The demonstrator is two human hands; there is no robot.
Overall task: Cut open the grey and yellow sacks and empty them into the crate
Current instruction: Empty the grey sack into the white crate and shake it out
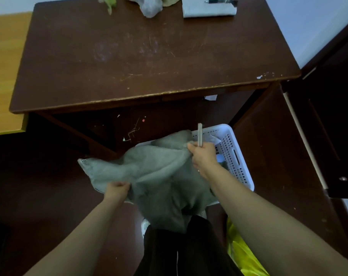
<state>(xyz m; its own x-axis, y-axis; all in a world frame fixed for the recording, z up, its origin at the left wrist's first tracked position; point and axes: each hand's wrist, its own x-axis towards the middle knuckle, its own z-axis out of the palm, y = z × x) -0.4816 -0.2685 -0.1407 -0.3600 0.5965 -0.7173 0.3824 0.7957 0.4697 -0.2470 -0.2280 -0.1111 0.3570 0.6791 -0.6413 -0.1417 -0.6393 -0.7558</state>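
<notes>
A limp grey sack [159, 176] hangs over the white perforated crate [236, 156] on the floor, covering most of the crate's left side. My left hand [117, 189] pinches the sack's near left edge. My right hand [202, 156] grips the sack's far right part and also holds a thin pale cutter [200, 135] that points upward. A yellow sack [243, 251] lies on the floor at the lower right, partly behind my right forearm. Inside the crate a few items show, partly hidden.
A dark brown table [149, 56] stands in front, carrying a grey cloth with a pen [209, 6], a crumpled plastic bag [149, 5] and a green thing at its far edge. A dark cabinet door [318, 126] stands at the right. My dark-trousered legs are below.
</notes>
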